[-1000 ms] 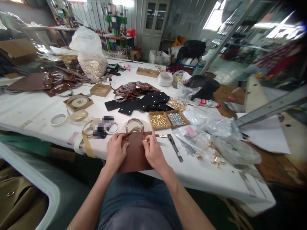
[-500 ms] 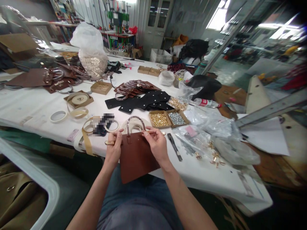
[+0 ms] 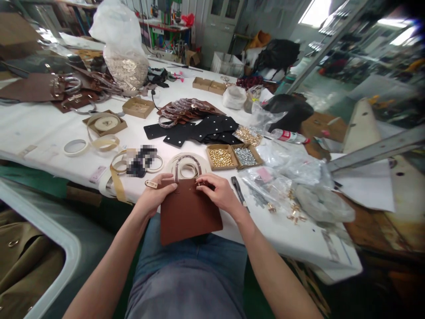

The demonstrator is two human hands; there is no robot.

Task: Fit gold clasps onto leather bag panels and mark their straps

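Note:
A brown leather panel (image 3: 189, 215) with a clear looped handle (image 3: 186, 163) lies at the table's near edge, its lower part hanging over my lap. My left hand (image 3: 155, 197) is closed on the panel's upper left corner, beside a gold metal clasp (image 3: 151, 184) on a strap end. My right hand (image 3: 217, 192) pinches the panel's top edge near the handle's right end, fingers curled on a small fitting I cannot make out.
Two small boxes hold gold studs (image 3: 221, 157) and silver studs (image 3: 245, 156). A dark hand tool (image 3: 238, 187) lies right of my hand. Black leather pieces (image 3: 202, 135), tape rolls (image 3: 75, 147), plastic bags of hardware (image 3: 292, 177) and a big bag of metal parts (image 3: 125, 73) crowd the white table (image 3: 40, 133).
The panel was lifted upright half a second ago and now lies back down at the table edge. Both hands came lower with it. The camera tilted down slightly.

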